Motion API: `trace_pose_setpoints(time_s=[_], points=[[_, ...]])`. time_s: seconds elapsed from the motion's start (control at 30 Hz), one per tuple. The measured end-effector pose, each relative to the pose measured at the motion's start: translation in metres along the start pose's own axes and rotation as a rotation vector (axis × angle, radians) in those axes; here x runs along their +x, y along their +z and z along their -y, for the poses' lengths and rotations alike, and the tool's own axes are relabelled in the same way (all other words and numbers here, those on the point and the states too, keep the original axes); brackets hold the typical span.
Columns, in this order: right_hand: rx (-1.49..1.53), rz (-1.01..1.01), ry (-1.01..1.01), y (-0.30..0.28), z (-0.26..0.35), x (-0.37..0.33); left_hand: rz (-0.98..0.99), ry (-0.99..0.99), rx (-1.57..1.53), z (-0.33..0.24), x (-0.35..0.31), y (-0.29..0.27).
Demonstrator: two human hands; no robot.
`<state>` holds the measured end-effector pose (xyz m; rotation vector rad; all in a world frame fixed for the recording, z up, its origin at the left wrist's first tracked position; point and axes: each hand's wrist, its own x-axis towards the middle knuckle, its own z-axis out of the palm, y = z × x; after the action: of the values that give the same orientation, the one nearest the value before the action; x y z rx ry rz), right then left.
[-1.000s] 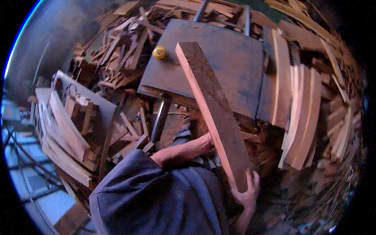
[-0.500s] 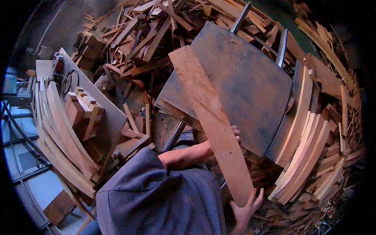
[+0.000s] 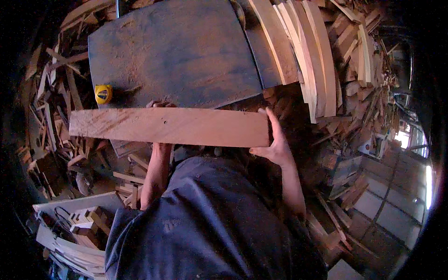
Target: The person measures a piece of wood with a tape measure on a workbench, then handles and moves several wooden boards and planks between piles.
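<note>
A long, pale-brown wooden board [image 3: 205, 127] lies crosswise in front of me, with a small dark hole near its middle. My left hand [image 3: 161, 104] grips it from beneath; fingertips show over the far edge, while the palm is hidden under the wood. At the board's right end, my right hand [image 3: 276, 144] is closed round the corner, fingers on the far side and thumb on the near side. Just beyond the board is a dusty metal machine table [image 3: 182, 51]. A yellow tape measure [image 3: 103, 94] sits at that table's left edge.
Several curved pale boards [image 3: 317, 60] are stacked to the right of the metal table. Scrap wood [image 3: 70, 88] is heaped at the left. At lower left, a panel [image 3: 84, 201] stands beside stacked blocks [image 3: 88, 224]. Tiled floor [image 3: 373, 205] shows at lower right.
The board has turned from slanting over the metal table to lying crosswise nearer me. Both hands still hold it. My view has swung right, and the tape measure now shows.
</note>
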<state>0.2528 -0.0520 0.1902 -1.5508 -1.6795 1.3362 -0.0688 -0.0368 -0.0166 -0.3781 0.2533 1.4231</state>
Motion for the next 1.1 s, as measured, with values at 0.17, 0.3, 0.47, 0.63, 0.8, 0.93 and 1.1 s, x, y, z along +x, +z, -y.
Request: trace_pose_setpoints(time_s=[0.17,0.3,0.47,0.63,0.8,0.93,1.1], points=[[0.125,0.038,-0.003,0.008,-0.013,-0.002,-0.074,0.044,0.124,-0.003,-0.017,-0.007],[0.191,0.055,-0.002,0.003,-0.032,0.004,-0.101,0.079,0.183,-0.002,-0.027,-0.011],[0.326,-0.011,-0.052,-0.008,-0.059,0.015,-0.124,0.11,0.23,0.01,-0.03,-0.015],[0.55,-0.078,0.06,-0.023,-0.074,0.026,-0.133,0.152,0.228,0.023,-0.03,-0.022],[0.548,-0.061,0.062,-0.044,-0.095,0.039,-0.106,0.178,0.201,0.042,-0.019,-0.038],[0.592,0.003,0.06,-0.057,-0.084,0.042,-0.059,0.2,0.164,0.054,-0.011,-0.052],[0.474,0.084,0.087,-0.072,-0.078,0.046,-0.054,0.235,0.116,0.063,-0.007,-0.061]])
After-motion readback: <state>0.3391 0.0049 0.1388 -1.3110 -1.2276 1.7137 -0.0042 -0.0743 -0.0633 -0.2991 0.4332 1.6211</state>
